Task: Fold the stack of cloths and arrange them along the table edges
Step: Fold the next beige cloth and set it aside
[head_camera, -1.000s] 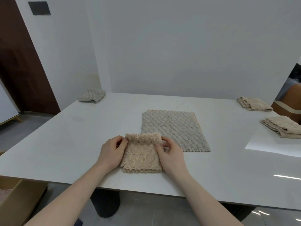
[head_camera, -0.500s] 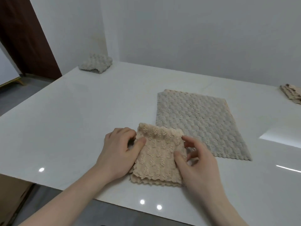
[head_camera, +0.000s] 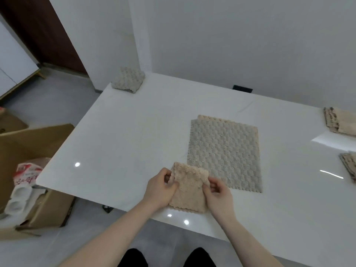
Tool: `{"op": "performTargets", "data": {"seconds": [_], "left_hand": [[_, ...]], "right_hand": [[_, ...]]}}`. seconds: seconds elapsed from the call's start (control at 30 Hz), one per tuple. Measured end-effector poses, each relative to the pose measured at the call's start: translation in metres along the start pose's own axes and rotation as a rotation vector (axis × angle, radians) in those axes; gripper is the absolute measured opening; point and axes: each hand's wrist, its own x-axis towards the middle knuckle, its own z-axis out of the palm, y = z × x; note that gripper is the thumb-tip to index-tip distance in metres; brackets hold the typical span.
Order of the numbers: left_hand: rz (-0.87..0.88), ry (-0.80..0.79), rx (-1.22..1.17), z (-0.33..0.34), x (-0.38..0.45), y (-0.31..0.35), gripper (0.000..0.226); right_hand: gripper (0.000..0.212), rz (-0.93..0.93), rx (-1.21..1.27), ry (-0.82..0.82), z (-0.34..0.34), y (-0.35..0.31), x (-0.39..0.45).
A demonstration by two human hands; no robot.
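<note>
**Folded beige cloth gripped at both sides, lifting off the near edge**

Far left of the grip, beyond the table (head_camera: 119, 132): cardboard box (head_camera: 36, 143) on the floor. Up and left of the grip, at the far corner: one folded grey cloth (head_camera: 128, 79), already placed.

At the grip itself: left hand (head_camera: 160, 189) curled round the left side of the folded beige cloth (head_camera: 187, 191), thumb on top, fingers tucked under. Right hand (head_camera: 216, 191) pinching the right side, fingers bent round the edge. Since a second ago, both grips shifted from pressing the fold flat to closing round the bundle; top edge now raised a little and bowed, lower edge seemingly resting by the near table edge. Probably means folding finished on this piece, carrying to an edge about to begin.

Just up and right of the grip, touching or nearly so: remaining stack (head_camera: 224, 153), flat, grey piece over a beige one. Far right: two folded piles (head_camera: 339, 122) and (head_camera: 349, 166) along the right edge.
</note>
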Motion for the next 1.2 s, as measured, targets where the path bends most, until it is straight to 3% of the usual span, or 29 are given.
{"op": "performTargets", "data": {"seconds": [0.2, 0.43, 0.83, 1.2], "left_hand": [[-0.185, 0.064, -0.258, -0.058, -0.087, 0.042, 0.015], [-0.176, 0.035, -0.287, -0.144, -0.139, 0.039, 0.023], [-0.151, 0.158, -0.246, -0.237, -0.120, 0.037, 0.022], [-0.211, 0.281, -0.318, -0.294, -0.097, 0.019, 0.033]], "right_hand": [[0.016, 0.041, 0.016, -0.085, -0.014, -0.079, -0.063], [0.021, 0.032, 0.061, -0.036, 0.028, -0.148, -0.118], [0.030, 0.010, 0.132, -0.042, 0.084, -0.214, -0.123], [0.023, -0.026, 0.056, -0.224, 0.151, -0.260, -0.085]]}}
